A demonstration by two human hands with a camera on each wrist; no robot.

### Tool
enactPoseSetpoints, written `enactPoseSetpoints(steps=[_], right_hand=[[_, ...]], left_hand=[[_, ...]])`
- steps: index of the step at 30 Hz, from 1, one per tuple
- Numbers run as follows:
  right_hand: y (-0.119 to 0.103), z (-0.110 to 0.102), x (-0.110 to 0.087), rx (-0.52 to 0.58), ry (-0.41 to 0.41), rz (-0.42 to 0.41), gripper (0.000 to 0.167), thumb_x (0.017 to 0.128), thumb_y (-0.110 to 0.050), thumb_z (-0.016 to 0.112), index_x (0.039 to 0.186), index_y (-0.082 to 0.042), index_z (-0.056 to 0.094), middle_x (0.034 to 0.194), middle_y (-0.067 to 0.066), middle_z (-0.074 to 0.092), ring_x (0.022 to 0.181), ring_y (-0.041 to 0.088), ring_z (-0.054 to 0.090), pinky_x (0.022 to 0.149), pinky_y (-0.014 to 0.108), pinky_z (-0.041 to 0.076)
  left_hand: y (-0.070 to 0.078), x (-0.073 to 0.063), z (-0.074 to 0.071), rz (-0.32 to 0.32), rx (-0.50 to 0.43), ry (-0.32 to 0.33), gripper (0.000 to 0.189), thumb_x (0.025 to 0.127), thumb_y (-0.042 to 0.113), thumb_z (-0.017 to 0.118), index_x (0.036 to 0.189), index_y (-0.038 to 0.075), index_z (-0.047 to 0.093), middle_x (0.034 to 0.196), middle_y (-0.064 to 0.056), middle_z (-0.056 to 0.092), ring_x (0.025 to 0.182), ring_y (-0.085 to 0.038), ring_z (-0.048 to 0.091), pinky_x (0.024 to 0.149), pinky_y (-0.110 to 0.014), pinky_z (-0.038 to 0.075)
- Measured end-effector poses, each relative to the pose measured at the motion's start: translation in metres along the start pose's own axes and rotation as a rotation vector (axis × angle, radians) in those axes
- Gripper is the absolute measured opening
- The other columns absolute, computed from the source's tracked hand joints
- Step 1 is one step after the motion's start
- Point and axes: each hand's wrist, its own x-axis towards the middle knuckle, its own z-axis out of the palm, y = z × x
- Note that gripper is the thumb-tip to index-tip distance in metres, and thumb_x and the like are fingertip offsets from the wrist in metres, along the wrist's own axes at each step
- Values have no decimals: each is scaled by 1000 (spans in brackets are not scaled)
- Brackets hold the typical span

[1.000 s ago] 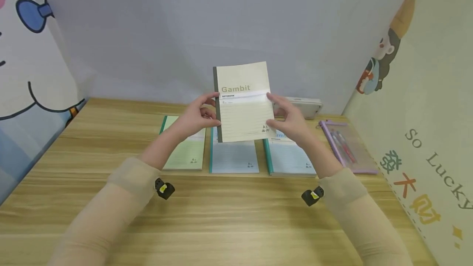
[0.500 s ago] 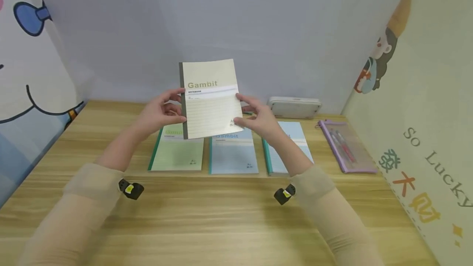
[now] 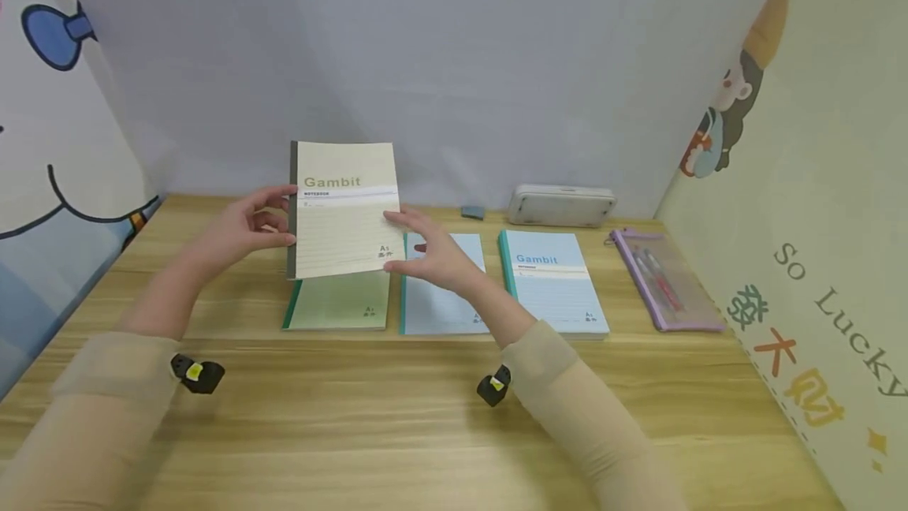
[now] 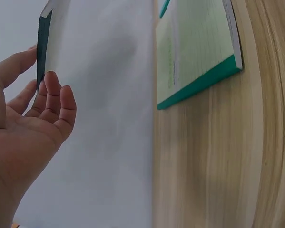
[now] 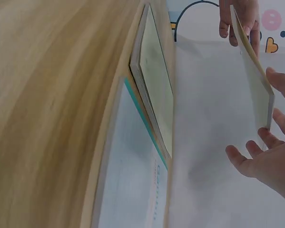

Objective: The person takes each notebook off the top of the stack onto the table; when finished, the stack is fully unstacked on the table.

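A cream "Gambit" notebook (image 3: 347, 239) with a dark spine is held up above the table, its cover facing the head camera. At its spine, my left hand (image 3: 237, 231) grips the left edge between thumb and fingers. My right hand (image 3: 443, 259) pinches the opposite edge near the lower corner. Below it lies a green notebook (image 3: 340, 307), its upper part hidden behind the cream one. A light blue notebook (image 3: 447, 302) lies to the right, partly covered by my right hand. Another blue notebook (image 3: 553, 294) lies flat farther right and looks thicker.
Against the back wall stands a whitish oblong case (image 3: 563, 206), with a small grey-blue block (image 3: 472, 213) to its left. A purple-edged clear pouch (image 3: 691, 286) with pens inside lies at the right, beside the printed side wall. The wooden table (image 3: 397, 432) extends toward me.
Both hands have carried the cream notebook left, from over the middle blue notebook to over the green one, and it is slightly lower. The right-hand blue notebook is now uncovered.
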Motion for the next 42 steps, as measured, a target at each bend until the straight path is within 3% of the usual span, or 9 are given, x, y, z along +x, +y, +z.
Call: enactPoseSetpoints(steps=[6,12,19,22,29,33,37,42], right_hand=[[6,31,9,-118,-40,-8,74,82,-34,73,145,-21,38,156,8,21,144,26,14,111,52,23],[8,60,17,-162,-62,1,72,83,-38,71,145,-23,38,155,5,22,144,25,16,113,50,22],[2,88,33,-243,-74,-1,71,82,-38,72,144,-21,41,154,7,27,142,25,23,112,44,26],[-1,100,39,-268,-89,8,72,81,-39,73,143,-21,41,153,6,28,142,24,23,112,40,26],[-7,122,52,-380,-140,3,71,82,-40,73,143,-20,43,152,6,32,141,22,26,114,34,22],[-9,133,62,-445,-163,-22,72,81,-43,72,142,-19,44,150,7,35,140,22,28,115,32,20],[-11,143,69,-523,-183,-24,74,80,-49,71,142,-21,44,149,4,38,140,22,28,114,40,22],[-12,156,73,-576,-203,34,75,79,-58,67,143,-29,42,151,-3,34,143,20,21,113,51,21]], left_hand=[[-21,-7,-18,-84,114,-29,75,89,25,66,151,21,24,135,-9,35,109,-18,45,77,-16,46],[-36,-15,-31,-130,174,-30,75,90,27,65,151,17,22,138,-15,35,115,-25,42,77,-14,44],[-58,-26,-41,-170,259,6,80,89,36,65,151,13,20,139,-20,35,118,-32,40,86,-37,42],[-70,-30,-47,-176,290,17,80,89,39,65,151,12,21,137,-20,36,116,-31,41,85,-38,42],[-95,-39,-61,-196,284,-16,86,88,38,66,151,8,17,139,-29,33,123,-43,36,91,-56,38],[-105,-42,-69,-214,292,-22,85,88,35,67,150,5,18,137,-32,33,123,-46,33,94,-61,33],[-115,-44,-75,-234,312,-29,85,87,32,68,150,3,19,137,-33,32,123,-47,33,95,-62,32],[-127,-49,-80,-266,341,-53,88,85,34,70,149,0,19,138,-34,30,124,-48,33,96,-62,31]])
